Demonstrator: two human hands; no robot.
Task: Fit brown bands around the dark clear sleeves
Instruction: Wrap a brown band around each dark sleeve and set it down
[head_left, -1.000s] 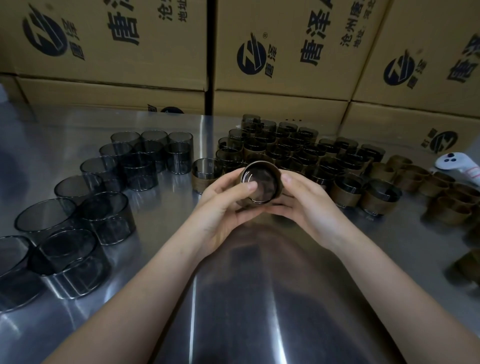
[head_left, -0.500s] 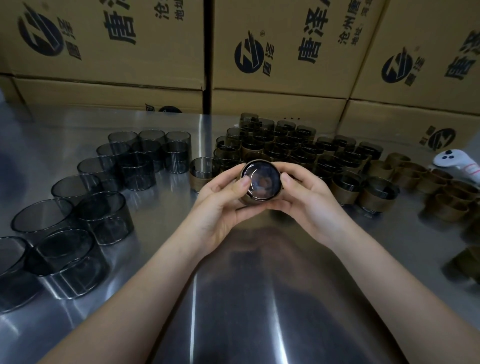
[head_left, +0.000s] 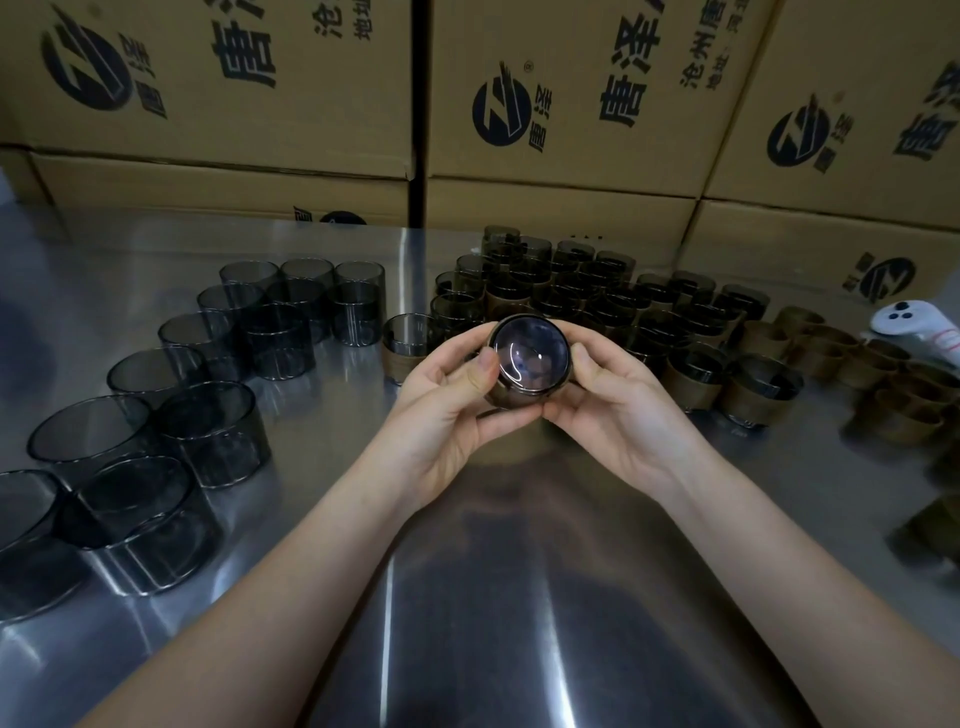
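Both hands hold one dark clear sleeve (head_left: 530, 361) above the metal table, its open end tilted toward me. A brown band is partly visible around its lower side. My left hand (head_left: 447, 395) grips it from the left with the thumb on the rim. My right hand (head_left: 608, 400) cups it from the right. Bare dark sleeves (head_left: 208, 431) stand in a curved row at the left. Sleeves with brown bands (head_left: 691, 374) are packed together behind my hands. Loose brown bands (head_left: 831, 353) lie at the right.
The shiny metal table (head_left: 493, 597) reflects light in front of me. Stacked cardboard boxes (head_left: 561, 104) wall off the back. A white controller (head_left: 919, 327) lies at the far right edge, past the loose bands.
The held sleeve has tipped its open end further toward me and risen slightly. Both hands stay wrapped around it in nearly the same place.
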